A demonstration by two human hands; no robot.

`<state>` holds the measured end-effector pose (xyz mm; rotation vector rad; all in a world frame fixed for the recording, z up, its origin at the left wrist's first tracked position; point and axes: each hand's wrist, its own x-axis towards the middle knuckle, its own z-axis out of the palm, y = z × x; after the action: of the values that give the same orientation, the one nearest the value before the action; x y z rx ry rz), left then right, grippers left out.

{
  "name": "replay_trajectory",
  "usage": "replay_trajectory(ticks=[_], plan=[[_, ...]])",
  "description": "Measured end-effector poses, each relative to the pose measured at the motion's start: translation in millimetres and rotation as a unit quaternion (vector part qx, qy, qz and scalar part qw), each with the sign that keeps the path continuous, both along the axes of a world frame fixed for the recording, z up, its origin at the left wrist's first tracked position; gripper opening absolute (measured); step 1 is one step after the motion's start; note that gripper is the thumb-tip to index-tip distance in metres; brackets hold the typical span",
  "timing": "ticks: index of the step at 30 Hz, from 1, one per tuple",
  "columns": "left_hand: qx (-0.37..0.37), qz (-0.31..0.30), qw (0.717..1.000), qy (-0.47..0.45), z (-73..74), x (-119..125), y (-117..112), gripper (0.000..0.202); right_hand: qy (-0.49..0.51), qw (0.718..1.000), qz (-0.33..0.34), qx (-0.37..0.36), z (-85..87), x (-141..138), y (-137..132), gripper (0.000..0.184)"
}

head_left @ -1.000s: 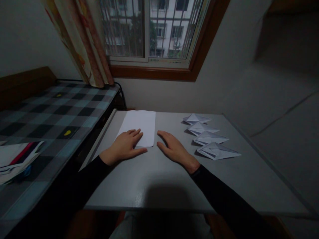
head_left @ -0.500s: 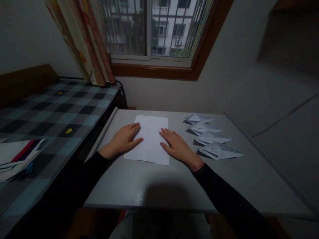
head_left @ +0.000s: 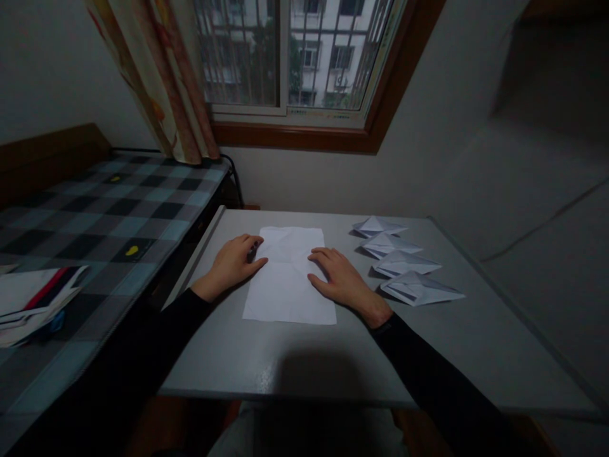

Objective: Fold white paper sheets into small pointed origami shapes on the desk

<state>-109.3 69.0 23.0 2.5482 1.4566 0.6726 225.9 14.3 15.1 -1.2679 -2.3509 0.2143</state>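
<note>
A sheet of white paper point(head_left: 288, 285) lies flat on the grey table point(head_left: 228, 355), with faint creases across its upper part. At the sheet's left edge is my left hand point(head_left: 236, 259), its thumb and fingers apart and its fingertips at the paper. Over the right edge rests my right hand point(head_left: 339, 271), fingers curved and thumb spread from them. Neither hand grips anything. To the right of my right hand, several folded white paper boats point(head_left: 421, 289) stand in a slanting row, overlapping one another in view.
On the left, a bed with a checked cover point(head_left: 157, 209) runs alongside the table, with a pile of folded cloth or papers point(head_left: 38, 301) on it. Behind the table are a wall, a barred window point(head_left: 285, 57) and a patterned curtain point(head_left: 166, 95). Another wall borders the right side.
The sheet has shifted slightly toward me and to the right. My left hand has drawn back a little to the left, and the fingers of my right hand are more curved.
</note>
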Motion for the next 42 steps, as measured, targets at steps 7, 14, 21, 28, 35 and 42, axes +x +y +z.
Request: replay_trajectory(ticks=[7,14,21,28,35,42], plan=[[0.03,0.017,0.999,0.029,5.0,2.3,-3.1,0.04,-0.007,1.0,0.004,0.0,-3.4,3.0,1.1,0.041],[0.039,-0.102,0.993,0.05,-3.6,5.1,-7.1,0.047,-0.036,0.999,0.018,-0.032,0.7,-1.0,-5.5,0.051],[-0.04,-0.121,0.984,0.128,-21.0,10.3,-10.3,0.087,-0.042,0.997,0.063,-0.015,11.8,-14.9,-14.5,0.052],[-0.035,-0.124,0.983,0.134,-21.0,10.0,-9.6,0.079,-0.058,0.99,0.125,-0.042,-4.9,-44.5,-30.7,0.081],[-0.036,-0.122,0.982,0.14,-20.5,10.0,-10.1,0.081,-0.079,0.995,0.001,-0.055,-15.1,-37.5,26.4,0.084],[-0.028,-0.12,0.983,0.139,-20.1,8.8,-10.1,0.08,-0.081,0.994,-0.047,-0.051,-13.3,-35.9,51.9,0.079]])
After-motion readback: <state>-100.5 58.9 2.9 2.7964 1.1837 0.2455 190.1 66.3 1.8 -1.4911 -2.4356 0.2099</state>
